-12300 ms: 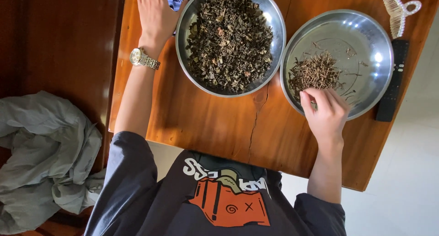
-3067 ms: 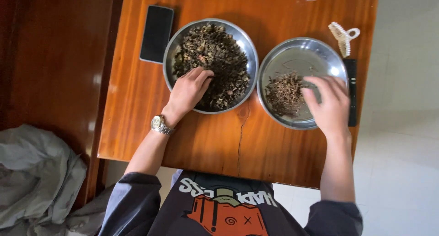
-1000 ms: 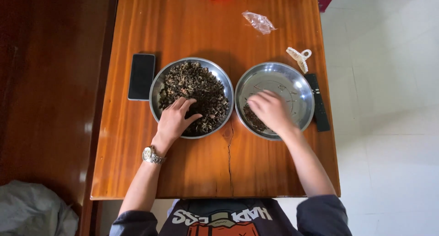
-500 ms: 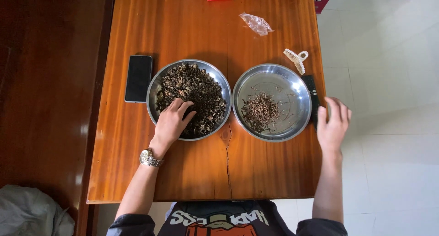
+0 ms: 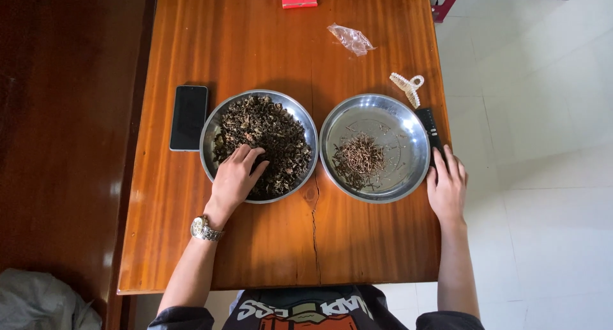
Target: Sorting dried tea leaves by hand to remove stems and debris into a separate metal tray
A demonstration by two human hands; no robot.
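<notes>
Glossy wooden table (image 5: 268,240), white tiled floor (image 5: 543,145)

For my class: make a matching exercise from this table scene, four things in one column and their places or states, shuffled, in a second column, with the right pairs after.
Things:
1. left hand
2. right hand
3. black phone
4. hair claw clip

Places:
A. flat on the table, left of the fuller bowl
B. resting in the dark dried leaves
C. beyond the sparser bowl's far right rim
D. on the black remote at the table's right edge

Pairs: 1-B, 2-D, 3-A, 4-C
</notes>
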